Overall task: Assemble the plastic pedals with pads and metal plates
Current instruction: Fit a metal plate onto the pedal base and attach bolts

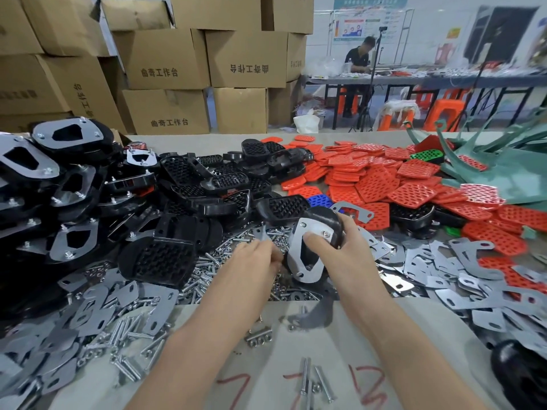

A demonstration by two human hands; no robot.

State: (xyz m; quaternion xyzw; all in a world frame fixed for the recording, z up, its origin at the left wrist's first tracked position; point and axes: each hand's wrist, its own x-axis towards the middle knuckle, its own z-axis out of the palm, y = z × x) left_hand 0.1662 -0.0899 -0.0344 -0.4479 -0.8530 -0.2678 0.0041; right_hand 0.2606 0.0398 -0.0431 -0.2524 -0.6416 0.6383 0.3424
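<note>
A workshop lay behind the bench: stacked cardboard boxes point(159, 57) far left, and a seated person point(358, 63) at a long table far right. The near surface was a pale work table point(349, 335) marked with red strokes.

From the head camera, finished pedals with plates stood piled at the far left point(68, 134), loose black pedals point(189, 176) filled the middle, red pads point(376, 182) spread across the far right, and bare metal plates point(461, 261) lay near right. Screws and nuts point(207, 270) were heaped in the centre.

The right hand point(346, 250) gripped 1 black pedal point(322, 217) just above the heap, fingers curled round its far edge and the thumb point(315, 241) pressing a metal plate point(296, 255) flat against it. 1 fastener point(325, 233) showed at the plate's upper corner. The left hand point(251, 261) sat just left of the pedal with its fingertips drawn together over the nuts; whether they pinched anything was too blurred to tell.

The risk, as I judged it, was the plate sliding off its holes if the thumb eased before more fasteners went in. A small nut could also slip from the fingertips and vanish into the heap, or start crooked on its thread.
</note>
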